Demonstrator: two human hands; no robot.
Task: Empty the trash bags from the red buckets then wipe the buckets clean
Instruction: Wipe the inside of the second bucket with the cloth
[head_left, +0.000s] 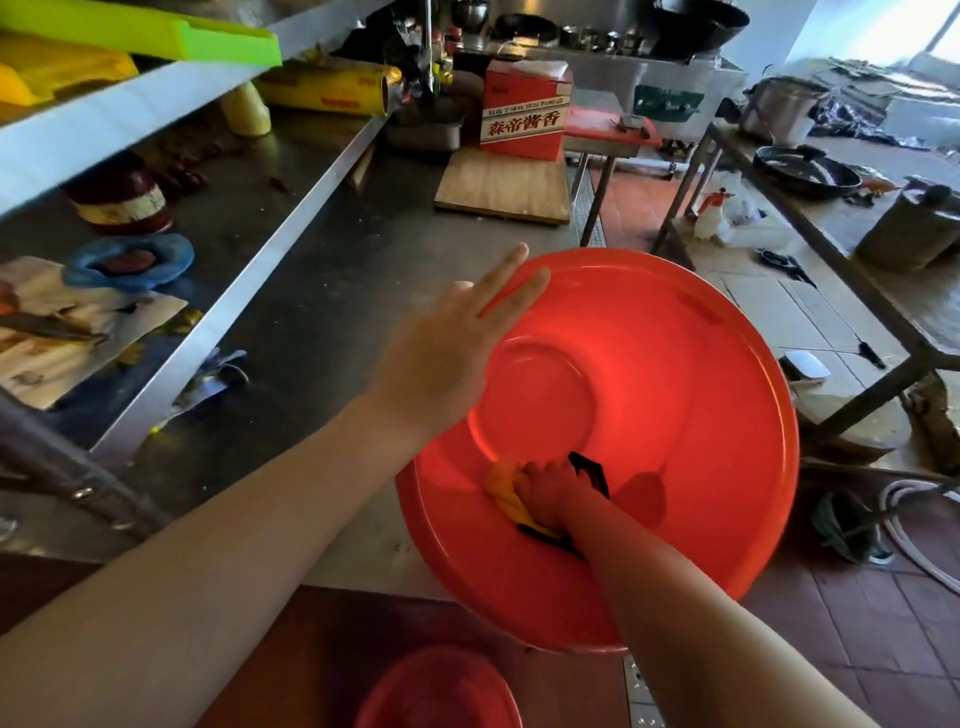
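Nearest the camera, a second red plastic bucket (441, 691) sits low at the frame's bottom edge, below the table (322, 291). On the stainless steel table, close to its near corner, lies the large round red plastic bucket (675, 415), tipped so its interior faces the camera; no trash bag is visible in it. The left hand (452, 343) rests on the far-left rim, fingers straight and slightly apart, steadying it. The right hand (550, 493) is inside, fingers clamped on a crumpled yellow cloth (504, 491) pressed to the lower inner wall. For a good wipe, keep the rim braced, work the cloth in overlapping arcs from wall to base, and refold it as it soils. Behind stand a red cardboard box (524, 111) on a wooden board (501, 189), a two-tier steel shelf (156, 109) carrying yellow film rolls (327, 88), and a red tiled floor (883, 639).
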